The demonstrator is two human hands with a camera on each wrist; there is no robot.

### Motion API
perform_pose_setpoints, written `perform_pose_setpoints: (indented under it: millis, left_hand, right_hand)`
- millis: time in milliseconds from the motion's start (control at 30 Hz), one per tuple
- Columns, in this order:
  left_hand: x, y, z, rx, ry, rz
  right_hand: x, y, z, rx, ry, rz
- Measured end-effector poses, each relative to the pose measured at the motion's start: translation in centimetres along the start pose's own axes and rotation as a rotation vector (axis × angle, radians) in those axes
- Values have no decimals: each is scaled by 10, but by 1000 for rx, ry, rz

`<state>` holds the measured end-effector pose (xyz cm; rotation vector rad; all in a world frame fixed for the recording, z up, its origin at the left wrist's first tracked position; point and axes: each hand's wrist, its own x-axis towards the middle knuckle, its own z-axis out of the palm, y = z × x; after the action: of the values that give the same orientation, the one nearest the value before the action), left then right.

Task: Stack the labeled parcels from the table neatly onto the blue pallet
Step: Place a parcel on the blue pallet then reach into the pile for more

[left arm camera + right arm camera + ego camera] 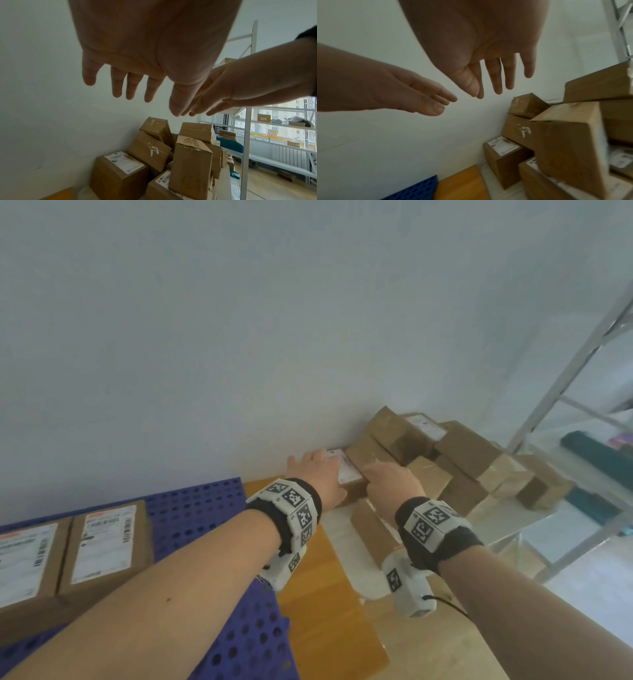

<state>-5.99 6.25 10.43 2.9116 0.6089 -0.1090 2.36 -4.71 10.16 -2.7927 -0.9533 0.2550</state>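
A heap of brown cardboard parcels lies on the white table against the wall. Nearest the wall stands a parcel with a white label. My left hand hovers over it with straight, spread fingers and holds nothing. Beside it my right hand reaches over the same heap, fingers straight, empty too. Two labeled parcels sit side by side on the blue perforated pallet at the lower left.
An orange-brown floor strip runs between pallet and table. A white metal shelf rack stands to the right with boxes and teal items on it. The plain wall closes the far side.
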Motion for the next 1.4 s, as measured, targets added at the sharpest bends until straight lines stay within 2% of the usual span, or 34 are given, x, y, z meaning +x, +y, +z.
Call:
perform_pose_setpoints:
  millis: [267,433,733,933,1133,1400]
  left_hand:
    - [81,128,26,29,-1,30]
    - [111,172,33,76,-23,17]
    - [154,189,47,40,-119,36]
    - [177,188,69,36,-225,-66]
    - [184,178,72,-32,-310,-131]
    - [183,160,60,-180,-297,-174]
  right_hand:
    - [33,154,-26,26,-8,19]
    - [57,202,-29,24,-24,12]
    - [90,229,-16,160,-27,-14]
    - [100,246,-14,225,-46,17]
    - [107,236,-9,235,-102,2]
    - [110,223,-14,261,-122,24]
